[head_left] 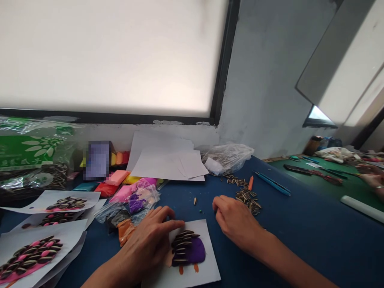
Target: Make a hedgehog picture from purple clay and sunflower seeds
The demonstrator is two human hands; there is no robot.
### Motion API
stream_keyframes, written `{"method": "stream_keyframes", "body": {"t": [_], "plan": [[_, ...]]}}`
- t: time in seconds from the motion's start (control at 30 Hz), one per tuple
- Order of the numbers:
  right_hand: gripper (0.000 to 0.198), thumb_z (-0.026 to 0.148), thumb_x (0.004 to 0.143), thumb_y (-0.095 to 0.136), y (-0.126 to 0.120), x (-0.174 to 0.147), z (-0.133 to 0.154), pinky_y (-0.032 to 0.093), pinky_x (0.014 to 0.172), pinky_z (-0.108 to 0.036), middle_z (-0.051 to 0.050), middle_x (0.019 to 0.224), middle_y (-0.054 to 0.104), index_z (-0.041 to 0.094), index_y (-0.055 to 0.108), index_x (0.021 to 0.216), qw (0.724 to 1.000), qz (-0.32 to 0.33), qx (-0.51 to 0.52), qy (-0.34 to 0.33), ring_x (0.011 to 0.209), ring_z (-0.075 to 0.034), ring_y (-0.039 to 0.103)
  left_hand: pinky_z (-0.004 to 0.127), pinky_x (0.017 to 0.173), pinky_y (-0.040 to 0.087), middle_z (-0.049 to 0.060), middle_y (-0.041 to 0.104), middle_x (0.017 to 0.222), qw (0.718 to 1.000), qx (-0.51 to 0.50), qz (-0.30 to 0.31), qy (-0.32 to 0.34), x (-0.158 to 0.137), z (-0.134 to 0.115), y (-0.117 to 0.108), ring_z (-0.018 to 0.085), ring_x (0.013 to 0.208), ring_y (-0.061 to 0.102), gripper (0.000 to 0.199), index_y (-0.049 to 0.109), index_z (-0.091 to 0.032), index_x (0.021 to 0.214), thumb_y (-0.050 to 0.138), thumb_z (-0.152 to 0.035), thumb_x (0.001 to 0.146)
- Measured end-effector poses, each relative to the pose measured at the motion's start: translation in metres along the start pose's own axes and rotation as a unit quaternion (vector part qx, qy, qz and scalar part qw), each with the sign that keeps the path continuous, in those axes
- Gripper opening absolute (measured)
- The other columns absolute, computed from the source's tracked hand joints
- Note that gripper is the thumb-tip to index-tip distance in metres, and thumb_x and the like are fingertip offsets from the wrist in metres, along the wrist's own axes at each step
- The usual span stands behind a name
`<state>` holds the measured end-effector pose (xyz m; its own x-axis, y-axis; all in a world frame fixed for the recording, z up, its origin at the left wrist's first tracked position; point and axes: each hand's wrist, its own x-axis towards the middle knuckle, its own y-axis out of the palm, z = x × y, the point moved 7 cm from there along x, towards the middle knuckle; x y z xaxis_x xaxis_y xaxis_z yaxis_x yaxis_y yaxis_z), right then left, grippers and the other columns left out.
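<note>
My left hand (151,236) rests on the left side of a white card (210,268), index finger stretched along its top edge, other fingers bent. On the card is a purple clay shape (196,251) with two orange clay feet (196,268). Striped sunflower seeds (181,251) cover its left part in rows. My right hand (235,218) is closed over the blue table, right of the card, fingertips curled together; whatever they hold is hidden. Beside it lies a pile of loose sunflower seeds (250,200). One single seed (195,201) lies above the card.
Blue tweezers (273,184) and an orange clay stick (251,183) lie at right. Finished seed cards (33,252) are stacked left. Clay packets (126,188), white paper (168,160) and a plastic bag (229,156) line the wall. Another person's hand (372,176) shows far right.
</note>
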<state>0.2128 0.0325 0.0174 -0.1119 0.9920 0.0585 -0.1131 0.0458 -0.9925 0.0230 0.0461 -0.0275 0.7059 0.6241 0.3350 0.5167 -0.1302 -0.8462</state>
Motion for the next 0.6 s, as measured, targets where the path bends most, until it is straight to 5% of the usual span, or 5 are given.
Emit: {"method": "stream_keyframes", "body": {"t": [0.23, 0.43, 0.6], "plan": [[0.021, 0.008, 0.094, 0.046, -0.011, 0.006, -0.021, 0.038, 0.067, -0.027, -0.008, 0.097, 0.07, 0.017, 0.064, 0.101, 0.998, 0.014, -0.03, 0.054, 0.085, -0.021, 0.066, 0.037, 0.081, 0.05, 0.007, 0.058, 0.113, 1.0, 0.006, 0.005, -0.012, 0.001, 0.0, -0.001, 0.023, 0.095, 0.056, 0.061, 0.064, -0.031, 0.12, 0.045, 0.002, 0.073], [0.018, 0.007, 0.088, 0.056, -0.02, 0.007, -0.049, 0.038, 0.062, -0.026, -0.007, 0.088, 0.072, 0.017, 0.069, 0.084, 0.995, 0.049, -0.04, 0.082, 0.08, -0.021, 0.067, 0.037, 0.08, 0.05, 0.006, 0.057, 0.111, 1.0, 0.002, -0.001, -0.007, 0.0, 0.002, 0.001, 0.023, 0.094, 0.056, 0.06, 0.064, -0.031, 0.12, 0.046, 0.001, 0.072], [0.014, 0.007, 0.083, 0.064, -0.019, 0.004, -0.055, 0.037, 0.061, -0.025, -0.007, 0.089, 0.074, 0.017, 0.071, 0.088, 0.993, 0.082, -0.034, 0.074, 0.081, -0.021, 0.067, 0.033, 0.079, 0.05, 0.006, 0.059, 0.109, 1.0, 0.009, -0.007, 0.001, 0.0, 0.001, 0.0, 0.021, 0.092, 0.056, 0.057, 0.065, -0.03, 0.118, 0.045, 0.0, 0.073]]}}
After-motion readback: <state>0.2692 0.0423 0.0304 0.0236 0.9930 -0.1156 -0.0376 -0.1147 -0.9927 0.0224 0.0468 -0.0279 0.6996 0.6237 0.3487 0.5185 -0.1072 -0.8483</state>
